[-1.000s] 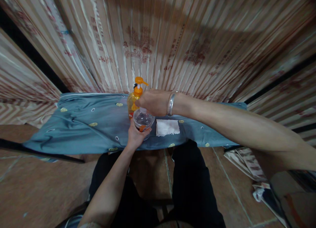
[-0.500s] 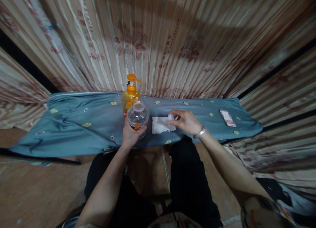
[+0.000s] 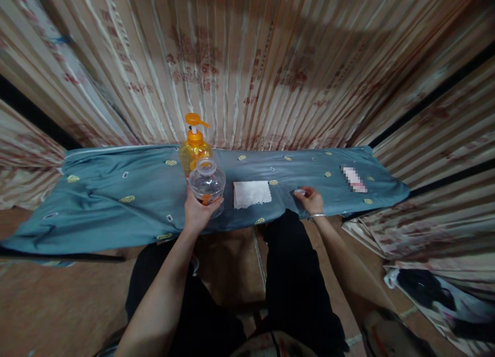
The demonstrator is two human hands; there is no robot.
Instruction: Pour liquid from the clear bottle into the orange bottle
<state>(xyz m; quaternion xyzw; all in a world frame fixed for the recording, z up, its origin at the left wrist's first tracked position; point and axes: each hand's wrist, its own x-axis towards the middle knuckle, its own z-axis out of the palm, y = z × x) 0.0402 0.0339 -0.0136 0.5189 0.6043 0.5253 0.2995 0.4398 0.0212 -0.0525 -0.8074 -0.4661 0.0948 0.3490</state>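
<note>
My left hand (image 3: pixel 199 211) is wrapped round a clear plastic bottle (image 3: pixel 208 182), which stands upright with its neck uncapped. Directly behind it is a yellow pump bottle (image 3: pixel 194 148) with an orange pump head; the clear bottle hides its lower part. Low over the cloth on the right, my right hand (image 3: pixel 311 201) pinches a small white cap (image 3: pixel 299 192). Between my hands a folded white tissue (image 3: pixel 252 194) lies flat, touched by neither.
A blue-green cloth with yellow prints (image 3: pixel 104 202) covers the long narrow table. A blurred-out card or phone-like object (image 3: pixel 353 179) lies at the right. Pleated patterned curtains (image 3: pixel 232 63) hang close behind. A bag with dark items (image 3: pixel 433 295) is on the floor at right.
My right hand has moved right and slightly down with the cap, away from the tissue. My left hand still holds the clear bottle; the whole view has shifted slightly.
</note>
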